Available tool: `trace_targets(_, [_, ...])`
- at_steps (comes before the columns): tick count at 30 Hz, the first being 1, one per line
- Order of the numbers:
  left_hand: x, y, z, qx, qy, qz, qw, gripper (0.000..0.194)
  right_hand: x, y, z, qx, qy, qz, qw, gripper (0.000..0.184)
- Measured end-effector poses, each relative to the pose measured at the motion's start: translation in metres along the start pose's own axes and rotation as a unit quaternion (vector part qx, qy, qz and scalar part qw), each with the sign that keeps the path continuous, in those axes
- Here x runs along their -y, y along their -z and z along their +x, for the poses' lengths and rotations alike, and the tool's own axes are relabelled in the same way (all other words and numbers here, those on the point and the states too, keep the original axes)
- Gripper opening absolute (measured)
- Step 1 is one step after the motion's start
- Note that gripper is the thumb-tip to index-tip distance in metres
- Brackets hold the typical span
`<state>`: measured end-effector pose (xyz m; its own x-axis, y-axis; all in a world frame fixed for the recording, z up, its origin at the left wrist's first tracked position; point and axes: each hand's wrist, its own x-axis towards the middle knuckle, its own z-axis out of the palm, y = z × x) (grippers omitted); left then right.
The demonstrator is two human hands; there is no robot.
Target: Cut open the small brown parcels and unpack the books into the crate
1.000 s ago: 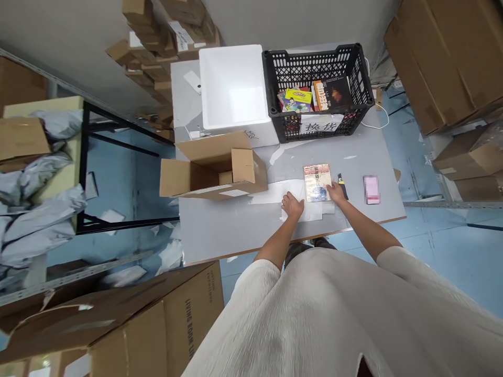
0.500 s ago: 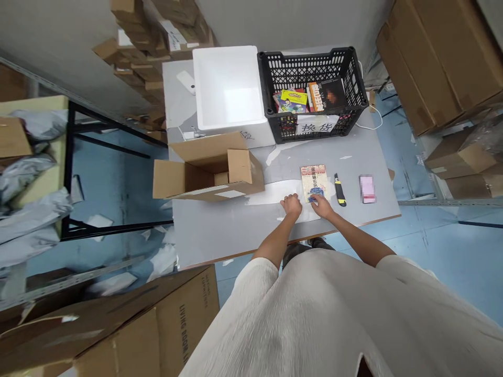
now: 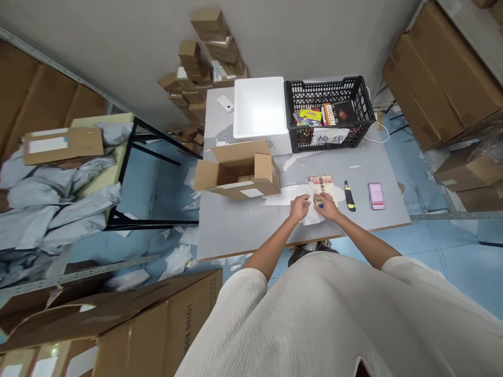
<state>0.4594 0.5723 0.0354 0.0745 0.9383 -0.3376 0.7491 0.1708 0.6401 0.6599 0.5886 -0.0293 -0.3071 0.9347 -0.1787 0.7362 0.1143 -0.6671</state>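
A small book [image 3: 325, 184] with a cream and red cover lies near the front edge of the table. Over its left side hangs a thin, crumpled white sheet [image 3: 312, 215], perhaps paper or film. My left hand [image 3: 299, 207] is closed on the sheet's left part, beside the book. Over the lower part of the cover, my right hand [image 3: 327, 206] pinches at the sheet's right edge, hiding some of the book. A black and yellow utility knife [image 3: 349, 196] lies to the right of the book.
An open cardboard box [image 3: 239, 175] stands left of my hands. Behind are a white foam box [image 3: 259, 107] and a black crate [image 3: 330, 112] holding books. A phone [image 3: 376, 196] lies at the right. Wrapped parcels [image 3: 58, 209] fill a side table at the left.
The white sheet has come up between my hands and now covers the book's left side. Both hands have closed in on it. The view has shifted, showing more at the left.
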Motion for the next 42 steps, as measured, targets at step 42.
trace_targets(42, [0.114, 0.228, -0.043, -0.318, -0.048, -0.009, 0.947, 0.052, 0.295, -0.05, 0.147, -0.012, 0.243, 0.038, 0.969, 0.026])
